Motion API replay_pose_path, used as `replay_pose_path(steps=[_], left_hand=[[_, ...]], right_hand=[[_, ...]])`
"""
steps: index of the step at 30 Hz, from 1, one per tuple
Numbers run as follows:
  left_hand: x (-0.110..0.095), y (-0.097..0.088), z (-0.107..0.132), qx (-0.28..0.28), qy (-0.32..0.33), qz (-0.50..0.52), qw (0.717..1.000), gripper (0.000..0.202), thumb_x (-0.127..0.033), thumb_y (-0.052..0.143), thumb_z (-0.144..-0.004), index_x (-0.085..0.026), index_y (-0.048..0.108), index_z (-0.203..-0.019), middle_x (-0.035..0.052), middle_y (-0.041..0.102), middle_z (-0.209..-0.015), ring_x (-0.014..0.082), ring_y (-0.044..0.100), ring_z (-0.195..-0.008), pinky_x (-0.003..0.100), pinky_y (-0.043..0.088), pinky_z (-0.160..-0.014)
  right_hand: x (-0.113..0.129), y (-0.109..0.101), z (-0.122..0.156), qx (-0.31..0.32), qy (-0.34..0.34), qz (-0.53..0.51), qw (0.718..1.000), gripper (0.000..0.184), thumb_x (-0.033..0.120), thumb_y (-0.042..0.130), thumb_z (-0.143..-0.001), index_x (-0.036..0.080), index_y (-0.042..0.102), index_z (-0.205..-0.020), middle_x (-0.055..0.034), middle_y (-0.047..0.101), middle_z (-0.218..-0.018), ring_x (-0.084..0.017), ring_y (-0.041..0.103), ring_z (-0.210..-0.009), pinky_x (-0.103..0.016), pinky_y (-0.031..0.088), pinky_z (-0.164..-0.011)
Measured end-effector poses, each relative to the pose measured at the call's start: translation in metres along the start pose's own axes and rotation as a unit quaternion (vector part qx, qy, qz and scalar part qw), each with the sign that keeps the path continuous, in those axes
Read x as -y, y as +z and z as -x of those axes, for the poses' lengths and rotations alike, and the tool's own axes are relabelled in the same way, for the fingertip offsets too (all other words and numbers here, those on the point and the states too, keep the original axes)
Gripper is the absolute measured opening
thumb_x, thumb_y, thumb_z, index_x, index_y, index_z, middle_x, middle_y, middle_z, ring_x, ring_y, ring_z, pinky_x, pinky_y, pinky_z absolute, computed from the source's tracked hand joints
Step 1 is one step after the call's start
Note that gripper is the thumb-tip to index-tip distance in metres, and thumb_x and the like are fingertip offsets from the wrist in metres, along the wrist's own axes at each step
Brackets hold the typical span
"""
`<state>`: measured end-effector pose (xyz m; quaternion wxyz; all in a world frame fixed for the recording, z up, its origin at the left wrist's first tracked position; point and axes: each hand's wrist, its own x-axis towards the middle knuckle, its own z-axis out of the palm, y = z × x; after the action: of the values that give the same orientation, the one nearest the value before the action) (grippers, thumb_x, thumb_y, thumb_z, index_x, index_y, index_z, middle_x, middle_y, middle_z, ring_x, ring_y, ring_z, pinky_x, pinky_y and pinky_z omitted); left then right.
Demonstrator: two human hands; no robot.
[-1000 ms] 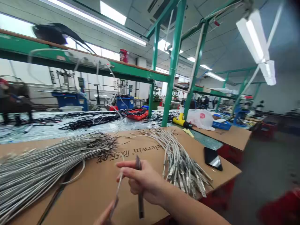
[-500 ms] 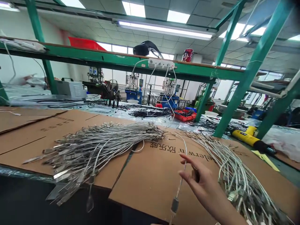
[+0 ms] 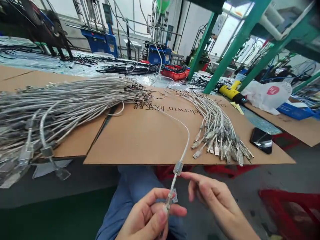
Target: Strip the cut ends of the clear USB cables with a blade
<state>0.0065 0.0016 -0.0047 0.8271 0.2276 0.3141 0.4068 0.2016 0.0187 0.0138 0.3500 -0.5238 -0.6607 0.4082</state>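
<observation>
My left hand [image 3: 146, 216] pinches the plug end of a clear-jacketed USB cable [image 3: 188, 135] over my lap. A grey see-through ferrite bead [image 3: 178, 167] sits on the cable just above those fingers. My right hand [image 3: 216, 196] holds nothing; its index finger reaches to the bead's right side, and I cannot tell whether it touches. From the bead the cable curves up and back over the cardboard [image 3: 140, 133]. To the left lies a big heap of similar cables [image 3: 82, 100]. A smaller bundle of cables [image 3: 222, 126] lies to the right, its plugs toward me.
A black phone [image 3: 261, 140] lies at the cardboard's right. Behind it are a yellow heat gun [image 3: 228, 92], a white plastic bag [image 3: 268, 95] and green frame posts [image 3: 230, 50]. A red tray [image 3: 175, 72] stands farther back. Red stools [image 3: 295, 206] are below the table.
My view has tipped down and turned right. The cable's plug end is now over my lap, and my left hand has come into view pinching it. My right hand's fingers have left the cord.
</observation>
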Motion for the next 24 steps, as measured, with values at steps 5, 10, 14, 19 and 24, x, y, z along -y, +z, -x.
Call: replay_pose_path(steps=[5, 10, 14, 19, 24], left_hand=[[0.010, -0.003, 0.000, 0.001, 0.016, -0.054, 0.998, 0.035, -0.044, 0.075, -0.071, -0.017, 0.064, -0.091, 0.0049, 0.072, -0.076, 0.0009, 0.041, -0.041, 0.013, 0.025, -0.038], [0.012, -0.003, 0.004, -0.012, 0.015, -0.065, 0.998, 0.034, -0.048, 0.069, -0.076, -0.018, 0.060, -0.091, 0.0009, 0.067, -0.066, 0.0011, 0.036, -0.040, 0.013, 0.025, -0.038], [0.013, -0.005, 0.003, 0.002, 0.014, -0.074, 0.997, 0.035, -0.049, 0.066, -0.078, -0.019, 0.058, -0.093, 0.0005, 0.067, -0.063, 0.0028, 0.036, -0.040, 0.015, 0.025, -0.038], [0.009, -0.002, 0.003, -0.007, 0.014, -0.083, 0.996, 0.033, -0.046, 0.069, -0.078, -0.018, 0.059, -0.091, 0.0010, 0.069, -0.063, 0.0039, 0.037, -0.044, 0.016, 0.026, -0.041], [0.006, 0.004, 0.005, -0.039, 0.032, -0.077, 0.996, 0.024, -0.038, 0.072, -0.077, -0.017, 0.063, -0.086, -0.0005, 0.070, -0.060, 0.0041, 0.043, -0.046, 0.019, 0.038, -0.053]], right_hand=[[0.001, 0.014, 0.014, 0.050, -0.103, 0.056, 0.992, 0.031, 0.032, 0.045, -0.096, 0.018, 0.067, -0.113, -0.0062, 0.068, -0.077, -0.019, 0.064, -0.075, -0.028, 0.051, -0.070], [0.008, 0.018, 0.008, 0.063, -0.233, 0.155, 0.958, 0.031, 0.017, 0.038, -0.096, 0.008, 0.062, -0.113, -0.0025, 0.056, -0.061, -0.015, 0.051, -0.053, -0.025, 0.044, -0.048], [0.011, 0.014, 0.008, 0.064, -0.255, 0.218, 0.940, 0.031, 0.011, 0.038, -0.094, 0.003, 0.060, -0.115, -0.0036, 0.055, -0.060, -0.016, 0.052, -0.054, -0.026, 0.044, -0.048], [0.007, 0.014, 0.011, 0.043, -0.279, 0.255, 0.925, 0.030, 0.014, 0.037, -0.096, 0.007, 0.059, -0.115, -0.0022, 0.054, -0.060, -0.016, 0.050, -0.051, -0.025, 0.041, -0.046], [0.003, 0.018, 0.010, 0.003, -0.297, 0.259, 0.919, 0.030, 0.014, 0.038, -0.096, 0.007, 0.058, -0.117, -0.0022, 0.054, -0.060, -0.015, 0.049, -0.050, -0.026, 0.038, -0.043]])
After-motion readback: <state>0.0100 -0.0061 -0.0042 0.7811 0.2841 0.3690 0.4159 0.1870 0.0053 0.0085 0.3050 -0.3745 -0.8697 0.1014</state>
